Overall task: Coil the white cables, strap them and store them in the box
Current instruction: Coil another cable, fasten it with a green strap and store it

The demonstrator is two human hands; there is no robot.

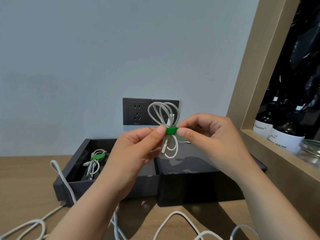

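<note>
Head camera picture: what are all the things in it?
coiled cable: one, white, held aloft
strap: one, green, round that coil's middle
box: one, black, open, on the table
strapped cable: one, white, green-tied, inside the box
lid: one, black, right of the box
loose cables: several, white, table front
sockets: two, dark, wall
bottles: at least two, dark, right shelf
left hand: one, pinches strap
right hand: one, pinches strap

I see a matt black box (149, 186), its lid (190, 163) beside it glossy, a wood-grain table (26, 179) beneath, and a matt green strap (171, 131).
</note>
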